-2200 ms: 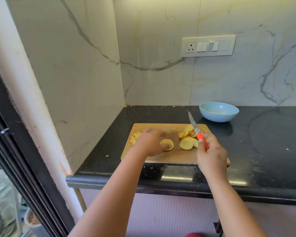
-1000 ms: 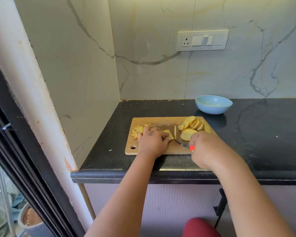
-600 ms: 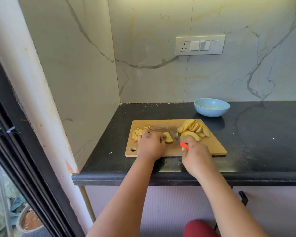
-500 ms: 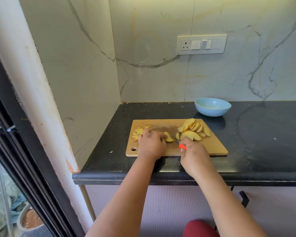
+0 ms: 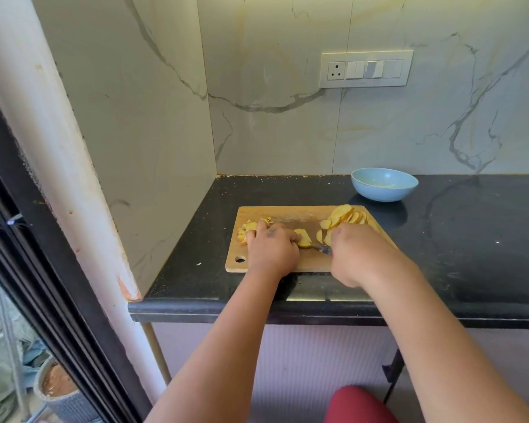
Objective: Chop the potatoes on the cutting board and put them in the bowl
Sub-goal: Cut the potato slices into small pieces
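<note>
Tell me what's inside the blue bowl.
The blue bowl looks empty: only its pale inner surface shows. Its near inner wall is hidden by the rim. All potato pieces are on the cutting board.

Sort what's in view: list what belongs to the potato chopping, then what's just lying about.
Job: cutting board; potato piece under left hand; knife in right hand; slices; chopped bits; bowl.

Lying about: switch panel; pot on the floor.

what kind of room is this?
Most likely a home kitchen corner: a black stone countertop against marble-look wall tiles, a switch and socket panel on the wall, and a wooden cutting board with potato slices beside a blue bowl.
</note>
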`<state>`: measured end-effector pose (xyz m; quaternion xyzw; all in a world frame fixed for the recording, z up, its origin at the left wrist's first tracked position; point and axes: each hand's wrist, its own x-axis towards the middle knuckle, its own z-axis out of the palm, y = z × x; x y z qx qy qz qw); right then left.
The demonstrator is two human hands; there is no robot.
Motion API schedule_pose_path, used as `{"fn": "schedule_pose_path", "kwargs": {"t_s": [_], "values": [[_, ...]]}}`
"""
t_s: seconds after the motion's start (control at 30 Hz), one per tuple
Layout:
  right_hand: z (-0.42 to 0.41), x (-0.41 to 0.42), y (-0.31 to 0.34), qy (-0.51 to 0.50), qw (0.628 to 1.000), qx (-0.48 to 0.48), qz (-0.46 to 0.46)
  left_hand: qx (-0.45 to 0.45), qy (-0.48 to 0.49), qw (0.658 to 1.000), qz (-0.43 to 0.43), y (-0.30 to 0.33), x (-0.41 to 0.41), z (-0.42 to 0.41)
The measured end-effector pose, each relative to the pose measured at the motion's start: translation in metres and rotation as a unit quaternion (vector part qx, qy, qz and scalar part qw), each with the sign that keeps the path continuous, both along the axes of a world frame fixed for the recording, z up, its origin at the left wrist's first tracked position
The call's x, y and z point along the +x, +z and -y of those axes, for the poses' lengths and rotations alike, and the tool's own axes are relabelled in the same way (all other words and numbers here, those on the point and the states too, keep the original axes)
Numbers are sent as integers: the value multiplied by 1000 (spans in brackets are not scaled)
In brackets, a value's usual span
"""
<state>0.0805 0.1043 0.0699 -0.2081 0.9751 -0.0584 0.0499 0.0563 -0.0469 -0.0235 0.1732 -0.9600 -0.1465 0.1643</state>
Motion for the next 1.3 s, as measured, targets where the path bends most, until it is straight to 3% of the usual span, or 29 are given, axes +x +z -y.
{"fn": "schedule_pose_path", "kwargs": {"t_s": [0.13,0.27,0.33,0.6,0.9,1.1,1.3], "values": [[-31,5,4,11,1000,-26,2,-6,-4,1000,-12,-2,2,-1],[-31,0,-27,-8,976,-204,-73,20,2,999,-42,-4,3,0],[-21,-4,-47,-9,965,-237,-114,30,6,998,-50,-5,2,2],[3,-7,-77,-15,971,-226,-80,34,5,998,-51,-6,1,2],[17,-8,-49,25,989,-138,-54,19,-2,1000,-10,-1,2,0],[-29,16,-29,-5,995,-97,1,12,-2,1000,-12,-4,1,0],[-32,4,-45,-6,962,-256,-91,56,19,998,-35,-2,6,0]]}}
